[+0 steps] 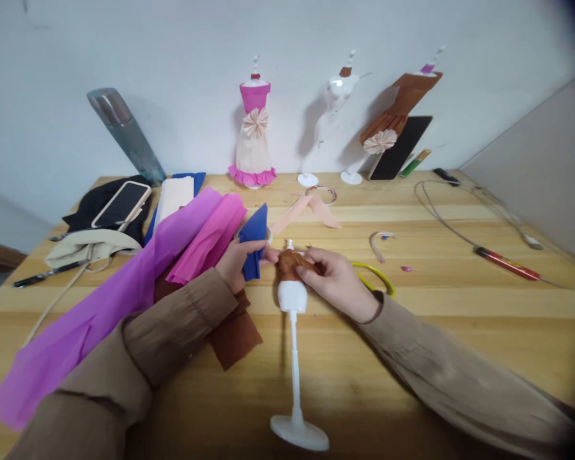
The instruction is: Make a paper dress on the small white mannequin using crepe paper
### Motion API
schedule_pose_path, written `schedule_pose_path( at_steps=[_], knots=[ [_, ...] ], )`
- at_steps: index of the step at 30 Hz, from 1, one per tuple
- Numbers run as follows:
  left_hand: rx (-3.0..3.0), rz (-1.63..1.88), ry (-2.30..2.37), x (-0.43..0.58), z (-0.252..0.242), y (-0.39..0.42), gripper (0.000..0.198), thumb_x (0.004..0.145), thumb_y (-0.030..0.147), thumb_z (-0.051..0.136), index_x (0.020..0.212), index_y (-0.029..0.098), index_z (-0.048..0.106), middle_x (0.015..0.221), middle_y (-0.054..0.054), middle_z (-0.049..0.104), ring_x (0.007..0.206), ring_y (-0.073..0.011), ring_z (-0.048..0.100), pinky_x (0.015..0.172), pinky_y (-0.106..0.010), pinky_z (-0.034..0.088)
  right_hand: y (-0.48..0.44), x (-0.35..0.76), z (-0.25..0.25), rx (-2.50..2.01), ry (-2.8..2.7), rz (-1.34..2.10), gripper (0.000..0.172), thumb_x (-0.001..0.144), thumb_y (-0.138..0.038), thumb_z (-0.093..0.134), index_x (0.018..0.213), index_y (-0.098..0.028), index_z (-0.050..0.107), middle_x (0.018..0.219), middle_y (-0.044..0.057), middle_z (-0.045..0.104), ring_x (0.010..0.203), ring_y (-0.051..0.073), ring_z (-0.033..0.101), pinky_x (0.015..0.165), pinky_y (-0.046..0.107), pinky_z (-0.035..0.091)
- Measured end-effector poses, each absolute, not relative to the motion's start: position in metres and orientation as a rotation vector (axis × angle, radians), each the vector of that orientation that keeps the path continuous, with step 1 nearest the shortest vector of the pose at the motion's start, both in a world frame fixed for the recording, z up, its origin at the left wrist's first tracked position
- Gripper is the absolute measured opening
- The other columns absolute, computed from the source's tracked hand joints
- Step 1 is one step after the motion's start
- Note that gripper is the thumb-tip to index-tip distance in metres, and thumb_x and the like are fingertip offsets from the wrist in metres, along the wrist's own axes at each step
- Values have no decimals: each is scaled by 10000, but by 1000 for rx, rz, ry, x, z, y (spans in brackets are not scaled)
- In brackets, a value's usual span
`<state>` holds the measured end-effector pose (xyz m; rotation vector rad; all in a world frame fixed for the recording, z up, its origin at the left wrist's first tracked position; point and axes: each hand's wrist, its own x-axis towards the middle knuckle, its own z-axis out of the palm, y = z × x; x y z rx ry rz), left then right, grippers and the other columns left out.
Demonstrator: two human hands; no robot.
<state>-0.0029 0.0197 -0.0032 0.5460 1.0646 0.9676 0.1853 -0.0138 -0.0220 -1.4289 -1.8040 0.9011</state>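
Observation:
A small white mannequin (293,300) on a thin stand lies tilted toward me at the table's middle, its round base (299,433) nearest me. Brown paper (290,263) is wrapped round its chest. My right hand (333,278) is closed on that brown paper at the bust. My left hand (242,262) pinches a folded blue piece of paper (255,243) and touches the mannequin's left side.
Purple and pink tissue sheets (124,287) and a dark brown sheet (234,335) lie at left. A phone (122,204) rests on a black cloth. Three dressed mannequins (253,134) stand at the back wall. A yellow ring (376,275), a red-handled tool (508,263) and cable lie at right.

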Motion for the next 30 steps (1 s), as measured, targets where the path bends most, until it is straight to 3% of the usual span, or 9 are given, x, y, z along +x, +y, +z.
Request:
schedule_pose_path(
  at_steps=[4, 7, 11, 14, 21, 25, 27, 30],
  knots=[
    [611, 975, 968, -3, -7, 21, 56, 728, 98, 676, 778, 123, 676, 735, -93, 747, 755, -189, 736, 752, -274, 567, -14, 183, -22, -1418, -1799, 948, 249, 767, -396, 531, 599, -226, 463, 552, -28, 452, 541, 126, 400, 529, 272, 309],
    [689, 960, 928, -7, -9, 23, 67, 687, 123, 712, 748, 111, 687, 852, -123, 761, 722, -167, 711, 662, -242, 540, -16, 181, -21, -1405, -1823, 917, 252, 767, -374, 526, 583, -228, 436, 540, -30, 443, 533, 124, 396, 529, 273, 309],
    [880, 985, 932, -12, -10, 24, 123, 718, 221, 716, 699, 112, 663, 613, -42, 655, 445, -67, 509, 414, -179, 337, -18, 179, -21, -1354, -1813, 908, 235, 758, -346, 527, 579, -226, 433, 547, -33, 433, 535, 120, 393, 523, 264, 311],
    [880, 909, 855, -10, -6, 19, 197, 721, 301, 707, 698, 127, 619, 556, 7, 568, 376, -49, 423, 361, -183, 249, -16, 179, -16, -1306, -1842, 914, 249, 772, -364, 509, 580, -227, 430, 532, -41, 404, 509, 113, 365, 509, 262, 298],
    [970, 849, 877, -2, 6, 4, 277, 686, 379, 732, 737, 131, 621, 569, 14, 579, 393, -52, 440, 379, -184, 271, -9, 183, 15, -1254, -2029, 527, 358, 820, -516, 572, 658, -211, 476, 610, -3, 477, 557, 141, 417, 561, 294, 306],
    [1287, 780, 958, 1, 11, 0, 218, 720, 330, 691, 652, 151, 586, 466, 33, 528, 393, -65, 429, 424, -205, 320, -9, 180, 19, -1116, -1924, 642, 248, 828, -433, 604, 780, -192, 570, 699, 23, 568, 635, 168, 509, 608, 308, 389],
    [1406, 787, 976, 2, 13, -1, 184, 734, 286, 664, 639, 166, 563, 446, 57, 486, 401, -66, 414, 441, -212, 315, -9, 179, 17, -1089, -1821, 724, 184, 829, -357, 608, 742, -198, 576, 728, 34, 606, 689, 178, 548, 656, 321, 428],
    [1451, 854, 1039, 2, 15, -2, 115, 753, 263, 638, 720, 174, 572, 487, 85, 444, 423, -66, 394, 462, -220, 304, -9, 181, 15, -1123, -1621, 953, 212, 809, -362, 647, 705, -206, 549, 669, 13, 609, 624, 157, 552, 614, 307, 443]
  ],
)
